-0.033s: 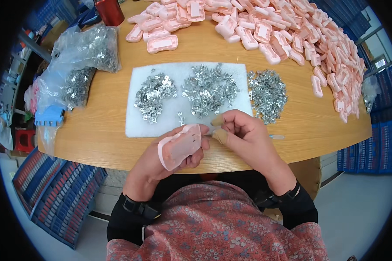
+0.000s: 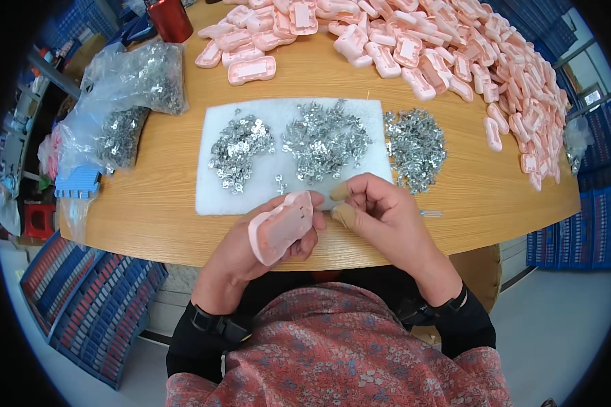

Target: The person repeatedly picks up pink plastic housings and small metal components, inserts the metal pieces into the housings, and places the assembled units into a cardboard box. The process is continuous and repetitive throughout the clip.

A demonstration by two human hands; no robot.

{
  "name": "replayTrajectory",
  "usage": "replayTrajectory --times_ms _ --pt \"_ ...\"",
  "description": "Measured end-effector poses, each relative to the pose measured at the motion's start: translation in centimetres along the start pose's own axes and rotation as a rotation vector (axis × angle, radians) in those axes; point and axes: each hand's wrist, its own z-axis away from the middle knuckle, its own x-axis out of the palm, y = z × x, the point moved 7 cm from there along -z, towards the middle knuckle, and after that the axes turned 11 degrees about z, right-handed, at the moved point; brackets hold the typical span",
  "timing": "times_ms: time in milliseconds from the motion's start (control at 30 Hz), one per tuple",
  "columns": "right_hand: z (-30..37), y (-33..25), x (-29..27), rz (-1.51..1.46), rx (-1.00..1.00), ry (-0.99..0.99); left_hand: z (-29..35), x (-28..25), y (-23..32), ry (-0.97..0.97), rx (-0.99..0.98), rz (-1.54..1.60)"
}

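Observation:
My left hand (image 2: 232,254) is wrapped round a pale pink plastic shell (image 2: 283,230), tilted with its hollow side facing me. To the right, close to the shell's far end, my right hand (image 2: 387,220) is closed with thumb and forefinger pinched. Tan covers sit on those fingertips. Whatever lies between them is too small to make out. Just beyond both hands a white foam sheet (image 2: 207,146) carries two heaps of small metal contact pieces, a left heap (image 2: 241,152) and a wider right heap (image 2: 326,139). A few loose metal pieces (image 2: 280,182) lie nearest my left hand.
Another heap of metal pieces (image 2: 416,149) lies on the wooden table (image 2: 159,217), right of the foam. Pink shells (image 2: 448,47) pile across the back and right. Plastic bags of metal pieces (image 2: 156,74), a blue block (image 2: 78,183) and a red cylinder (image 2: 170,19) stand left. A thin light-blue tool (image 2: 430,213) lies by my right hand.
The pink shell has turned very slightly in my left hand. Both hands stay in nearly the same place, and the heaps look the same.

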Motion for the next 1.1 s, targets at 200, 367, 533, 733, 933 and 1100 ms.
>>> replayTrajectory --times_ms 200,367,533,733,933,1100 --pt "3.1 -1.1 -0.2 -0.074 -0.054 0.027 -1.7 2.0 -0.1 0.189 0.23 -0.259" --pt "5.0 1.1 -3.3 0.078 -0.023 0.104 -1.7 3.6 -0.3 0.128 0.328 -0.644" --pt "6.4 0.3 -3.0 0.242 -0.101 -0.041 -2.7 8.3 -0.6 -0.201 0.097 -0.994" --pt "6.7 1.8 -7.2 0.198 -0.001 0.179 -2.9 5.6 -4.0 -0.175 -0.386 -0.473" --pt "6.4 5.5 -12.9 0.709 0.099 0.539 -4.0 4.3 -4.2 0.007 -0.343 -0.222" --pt "5.6 5.5 -12.4 0.779 0.081 0.522 -4.0 4.1 -4.4 0.091 -0.334 -0.223"
